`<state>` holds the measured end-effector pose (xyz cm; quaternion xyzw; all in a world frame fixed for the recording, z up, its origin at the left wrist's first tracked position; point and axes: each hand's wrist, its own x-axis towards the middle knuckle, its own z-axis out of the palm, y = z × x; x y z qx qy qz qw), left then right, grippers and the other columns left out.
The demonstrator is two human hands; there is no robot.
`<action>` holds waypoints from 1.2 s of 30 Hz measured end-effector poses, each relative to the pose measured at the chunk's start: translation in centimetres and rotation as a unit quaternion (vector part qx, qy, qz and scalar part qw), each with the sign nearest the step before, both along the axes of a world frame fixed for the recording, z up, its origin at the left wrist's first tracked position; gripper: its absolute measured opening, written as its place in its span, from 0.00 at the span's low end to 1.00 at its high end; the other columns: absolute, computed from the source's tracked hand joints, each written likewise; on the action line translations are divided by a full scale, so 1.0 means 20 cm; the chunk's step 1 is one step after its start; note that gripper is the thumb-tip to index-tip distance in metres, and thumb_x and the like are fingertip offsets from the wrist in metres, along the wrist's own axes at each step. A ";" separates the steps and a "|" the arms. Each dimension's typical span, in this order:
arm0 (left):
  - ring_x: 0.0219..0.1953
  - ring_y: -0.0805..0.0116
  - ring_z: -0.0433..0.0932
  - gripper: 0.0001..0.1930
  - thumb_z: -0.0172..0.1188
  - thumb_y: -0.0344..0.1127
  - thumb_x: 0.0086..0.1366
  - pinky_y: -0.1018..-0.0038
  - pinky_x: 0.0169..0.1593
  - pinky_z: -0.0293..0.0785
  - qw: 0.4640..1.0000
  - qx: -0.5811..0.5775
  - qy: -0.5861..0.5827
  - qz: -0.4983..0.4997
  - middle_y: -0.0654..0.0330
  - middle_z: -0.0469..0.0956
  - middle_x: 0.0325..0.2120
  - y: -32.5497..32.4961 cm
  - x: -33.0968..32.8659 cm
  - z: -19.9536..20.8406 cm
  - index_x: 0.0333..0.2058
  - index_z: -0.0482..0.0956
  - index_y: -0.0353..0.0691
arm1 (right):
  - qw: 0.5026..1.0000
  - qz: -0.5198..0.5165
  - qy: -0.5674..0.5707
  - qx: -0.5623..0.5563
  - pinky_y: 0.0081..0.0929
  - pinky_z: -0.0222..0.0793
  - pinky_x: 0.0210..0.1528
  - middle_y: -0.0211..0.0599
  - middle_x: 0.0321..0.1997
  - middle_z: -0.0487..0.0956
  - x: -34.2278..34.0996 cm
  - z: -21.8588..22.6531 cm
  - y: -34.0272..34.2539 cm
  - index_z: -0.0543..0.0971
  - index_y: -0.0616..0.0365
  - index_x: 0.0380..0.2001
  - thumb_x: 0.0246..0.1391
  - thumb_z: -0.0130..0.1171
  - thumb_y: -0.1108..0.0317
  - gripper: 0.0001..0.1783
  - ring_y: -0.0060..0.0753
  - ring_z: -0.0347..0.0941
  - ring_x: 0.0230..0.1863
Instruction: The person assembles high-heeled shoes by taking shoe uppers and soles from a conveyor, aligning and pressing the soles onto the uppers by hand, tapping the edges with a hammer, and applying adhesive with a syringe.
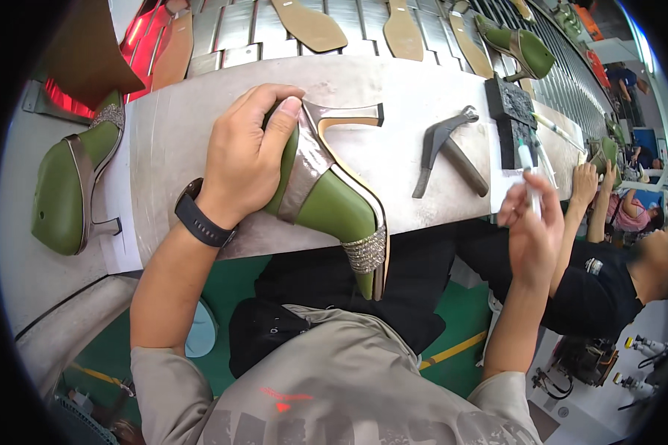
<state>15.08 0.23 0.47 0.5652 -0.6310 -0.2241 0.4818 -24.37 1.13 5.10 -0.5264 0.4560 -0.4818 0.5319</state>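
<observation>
Green heeled shoe (330, 204) lay on its side, left of the hammer (460, 152), sole facing it. Left hand (249, 156) had its fingers clamped round the shoe's back part, probably to steady it and leave the sole edge exposed; toe hung past the surface (178, 148). Right hand (538, 230), right of the hammer, had fingers pinched on a slim white tool (526, 157), blurred; looked like a pen grip for fine control. Black block (503, 96) sat right of the hammer, presumably for easy reach. Hammer lay loose, touched by neither hand.
</observation>
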 end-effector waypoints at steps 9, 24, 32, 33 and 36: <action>0.43 0.50 0.83 0.13 0.58 0.35 0.73 0.65 0.49 0.77 1.000 0.010 -0.012 0.002 0.46 0.84 0.40 0.01 0.01 0.00 0.46 0.82 0.31 | 0.972 0.229 -0.049 -0.006 0.20 0.71 0.23 0.45 0.27 0.81 0.38 0.22 0.33 0.80 0.81 0.49 0.45 0.80 0.46 0.44 0.25 0.75 0.22; 0.42 0.49 0.83 0.13 0.59 0.36 0.72 0.65 0.49 0.77 1.000 -0.002 -0.018 -0.001 0.46 0.84 0.40 0.01 0.01 -0.01 0.45 0.82 0.31 | 0.961 0.276 -0.023 0.029 0.20 0.69 0.21 0.46 0.27 0.82 0.44 0.26 0.26 0.82 0.78 0.47 0.46 0.79 0.50 0.39 0.25 0.76 0.22; 0.42 0.52 0.84 0.13 0.59 0.37 0.72 0.67 0.48 0.77 1.000 0.008 -0.003 -0.001 0.46 0.84 0.39 0.00 0.01 0.00 0.46 0.81 0.31 | 0.968 0.241 0.061 -0.030 0.16 0.64 0.15 0.34 0.16 0.77 0.47 0.28 0.32 0.84 0.71 0.37 0.48 0.73 0.31 0.43 0.20 0.71 0.13; 0.41 0.53 0.84 0.13 0.59 0.36 0.72 0.67 0.48 0.77 1.000 0.009 -0.006 -0.001 0.46 0.84 0.39 0.00 0.01 0.00 0.46 0.82 0.31 | 0.968 0.240 0.061 -0.030 0.16 0.64 0.15 0.34 0.16 0.77 0.47 0.27 0.32 0.84 0.71 0.37 0.48 0.73 0.31 0.43 0.20 0.71 0.13; 0.41 0.54 0.84 0.13 0.59 0.36 0.72 0.68 0.48 0.77 1.000 0.009 -0.008 -0.001 0.47 0.84 0.38 0.01 0.00 -0.01 0.46 0.82 0.31 | 0.965 0.254 0.052 -0.048 0.16 0.65 0.15 0.34 0.16 0.78 0.46 0.25 0.33 0.84 0.71 0.37 0.46 0.75 0.34 0.42 0.20 0.71 0.13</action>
